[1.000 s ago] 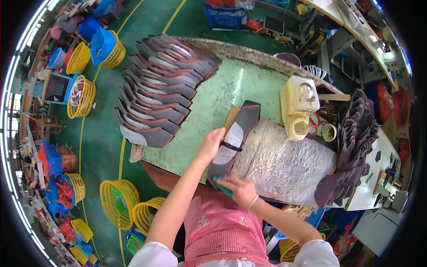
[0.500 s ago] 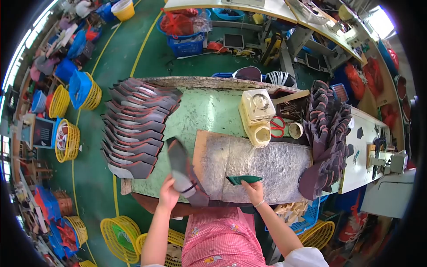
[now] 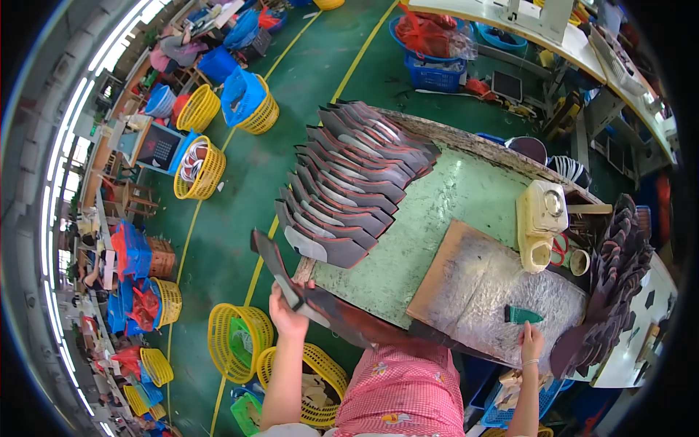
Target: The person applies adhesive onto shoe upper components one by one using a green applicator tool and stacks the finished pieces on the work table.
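Note:
My left hand [image 3: 289,315] is closed around a long grey and dark shoe-upper piece [image 3: 271,256], held tilted off the table's near left corner. Between the fingers of my right hand [image 3: 532,342] is a small green pointed piece [image 3: 522,314], low over the worn silvery work board [image 3: 488,266]. What kind of thing it is, I cannot make out. Overlapping rows of grey shoe-upper pieces with reddish edges [image 3: 342,186] lie at the table's left side. A cream glue container [image 3: 546,207] stands beyond the board, with red-handled scissors [image 3: 559,250] beside it.
Dark pieces are piled [image 3: 619,269] at the table's right end. A small round pot [image 3: 579,262] stands near the scissors. Yellow baskets [image 3: 240,342] stand on the floor at my left. A raised wooden edge [image 3: 466,138] runs along the table's far side.
My view has turned left, so the table appears further right. The left hand has carried the grey piece leftward, off the table's edge. My right hand still holds the green piece over the board.

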A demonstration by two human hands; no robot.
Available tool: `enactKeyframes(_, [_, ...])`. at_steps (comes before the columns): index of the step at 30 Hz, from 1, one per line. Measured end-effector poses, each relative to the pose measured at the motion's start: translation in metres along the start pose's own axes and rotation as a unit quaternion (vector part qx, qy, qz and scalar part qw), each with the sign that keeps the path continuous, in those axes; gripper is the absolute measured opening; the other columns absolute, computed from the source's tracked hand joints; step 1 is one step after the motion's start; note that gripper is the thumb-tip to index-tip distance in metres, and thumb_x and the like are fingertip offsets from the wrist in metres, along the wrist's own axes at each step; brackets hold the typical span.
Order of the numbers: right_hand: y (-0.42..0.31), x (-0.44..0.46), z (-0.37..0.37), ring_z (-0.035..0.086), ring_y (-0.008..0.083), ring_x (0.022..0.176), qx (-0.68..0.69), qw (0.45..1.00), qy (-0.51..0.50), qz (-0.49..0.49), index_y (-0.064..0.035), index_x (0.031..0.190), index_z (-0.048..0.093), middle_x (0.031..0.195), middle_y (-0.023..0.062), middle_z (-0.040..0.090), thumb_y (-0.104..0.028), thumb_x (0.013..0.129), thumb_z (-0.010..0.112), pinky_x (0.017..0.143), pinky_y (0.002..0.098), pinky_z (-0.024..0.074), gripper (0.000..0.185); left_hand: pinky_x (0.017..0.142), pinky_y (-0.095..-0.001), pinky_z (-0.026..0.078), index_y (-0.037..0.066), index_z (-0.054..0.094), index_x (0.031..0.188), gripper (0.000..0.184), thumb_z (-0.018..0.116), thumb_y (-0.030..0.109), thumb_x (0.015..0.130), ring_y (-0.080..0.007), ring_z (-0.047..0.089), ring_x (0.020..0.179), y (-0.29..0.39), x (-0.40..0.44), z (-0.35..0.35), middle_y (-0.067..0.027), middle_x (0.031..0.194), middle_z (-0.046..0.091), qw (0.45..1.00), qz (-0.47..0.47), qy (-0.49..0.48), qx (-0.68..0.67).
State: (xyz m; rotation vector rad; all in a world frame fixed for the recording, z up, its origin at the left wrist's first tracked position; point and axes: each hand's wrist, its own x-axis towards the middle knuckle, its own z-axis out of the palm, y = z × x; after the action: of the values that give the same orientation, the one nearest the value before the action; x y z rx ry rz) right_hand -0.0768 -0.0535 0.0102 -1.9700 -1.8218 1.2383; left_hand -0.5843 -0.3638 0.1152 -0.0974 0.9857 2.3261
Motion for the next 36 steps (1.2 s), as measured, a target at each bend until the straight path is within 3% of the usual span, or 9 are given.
enactKeyframes(4, [-0.049, 0.007, -0.012, 0.048, 0.0094, 0.051, -0.051, 0.996, -0.043, -0.056, -0.0036, 0.065, 0.061, 0.054, 0.0017, 0.051, -0.029, 0.098, 0.051, 0.05, 0.029, 0.0371, 0.042, 0.096, -0.0438, 0.047, 0.007, 0.056, 0.11, 0.02, 0.049, 0.012, 0.093, -0.0239, 0.06, 0.105, 0.006, 0.048, -0.031, -0.0083, 0.109, 0.063, 0.987, 0.053, 0.15, 0.0])
enactKeyframes(6, [-0.05, 0.023, -0.019, 0.054, 0.0139, 0.055, -0.054, 0.992, -0.004, -0.115, -0.0026, 0.075, 0.064, 0.059, 0.0066, 0.057, -0.03, 0.095, 0.053, 0.053, 0.0313, 0.0408, 0.036, 0.099, -0.047, 0.045, 0.005, 0.057, 0.113, 0.025, 0.048, 0.012, 0.09, -0.0255, 0.059, 0.112, 0.007, 0.085, -0.078, -0.0108, 0.118, 0.062, 0.996, -0.034, 0.081, -0.015])
enactKeyframes(9, [-0.102, 0.051, -0.054, 0.062, 0.0169, 0.061, -0.087, 0.985, 0.052, -0.141, -0.0009, 0.087, 0.062, 0.069, 0.0102, 0.063, -0.018, 0.09, 0.064, 0.06, 0.0315, 0.0475, 0.018, 0.101, -0.0557, 0.044, 0.002, 0.055, 0.121, 0.032, 0.045, 0.013, 0.092, -0.03, 0.058, 0.115, -0.006, 0.127, -0.082, -0.0132, 0.121, 0.061, 0.962, -0.039, 0.267, 0.027])
enactKeyframes(14, [-0.142, 0.123, -0.087, 0.064, 0.0225, 0.072, -0.105, 0.959, 0.182, -0.191, -0.0052, 0.085, 0.063, 0.078, 0.0098, 0.067, -0.019, 0.085, 0.066, 0.065, 0.0345, 0.0468, 0.014, 0.097, -0.0388, 0.046, 0.003, 0.054, 0.123, 0.031, 0.049, 0.016, 0.095, -0.0208, 0.057, 0.112, 0.001, 0.137, -0.119, -0.0079, 0.121, 0.059, 0.962, -0.074, 0.242, 0.107])
enactKeyframes(16, [-0.139, 0.152, -0.085, 0.061, 0.0227, 0.085, -0.341, 0.869, 0.248, -0.259, -0.0107, 0.083, 0.067, 0.084, 0.0069, 0.067, -0.018, 0.081, 0.065, 0.077, 0.0366, 0.0427, 0.008, 0.096, -0.0382, 0.047, 0.003, 0.053, 0.123, 0.031, 0.051, 0.017, 0.094, -0.02, 0.056, 0.112, 0.007, 0.131, -0.122, -0.007, 0.121, 0.058, 0.959, -0.075, 0.243, 0.127])
enactKeyframes(24, [-0.121, 0.218, -0.054, 0.055, 0.0204, 0.099, -0.679, 0.7, 0.167, -0.145, -0.0169, 0.083, 0.074, 0.089, 0.0014, 0.069, -0.021, 0.083, 0.055, 0.087, 0.038, 0.0354, 0.02, 0.096, -0.0429, 0.044, 0.013, 0.048, 0.131, 0.042, 0.059, 0.018, 0.091, -0.0195, 0.052, 0.117, 0.022, 0.101, -0.082, -0.0049, 0.121, 0.056, 0.92, -0.082, 0.243, 0.296])
enactKeyframes(28, [-0.119, 0.215, -0.059, 0.057, 0.0201, 0.093, -0.7, 0.679, 0.142, -0.17, -0.0165, 0.076, 0.073, 0.083, 0.0007, 0.069, -0.022, 0.081, 0.057, 0.082, 0.0375, 0.036, 0.018, 0.099, -0.0476, 0.038, 0.017, 0.038, 0.142, 0.063, 0.066, 0.026, 0.086, -0.0242, 0.049, 0.12, 0.044, 0.1, -0.074, -0.0052, 0.135, 0.048, 0.881, -0.157, 0.24, 0.376])
enactKeyframes(31, [-0.086, 0.237, -0.051, 0.057, 0.0198, 0.086, -0.701, 0.656, 0.197, -0.202, -0.0168, 0.071, 0.071, 0.076, 0.0003, 0.067, -0.023, 0.079, 0.057, 0.079, 0.0371, 0.0359, 0.017, 0.097, -0.0459, 0.039, 0.018, 0.043, 0.138, 0.057, 0.06, 0.043, 0.089, -0.0212, 0.047, 0.12, 0.042, 0.117, -0.098, -0.0044, 0.132, 0.05, 0.858, -0.111, 0.213, 0.453])
enactKeyframes(36, [-0.103, 0.215, -0.07, 0.053, 0.019, 0.094, -0.535, 0.722, 0.282, -0.337, -0.0152, 0.077, 0.068, 0.085, -0.0001, 0.063, -0.022, 0.075, 0.057, 0.083, 0.0369, 0.0382, 0.013, 0.093, -0.0534, 0.047, 0.005, 0.044, 0.135, 0.051, 0.062, 0.018, 0.089, -0.0373, 0.054, 0.114, 0.015, 0.042, 0.026, -0.0212, 0.136, 0.047, 0.859, -0.047, 0.118, 0.495])
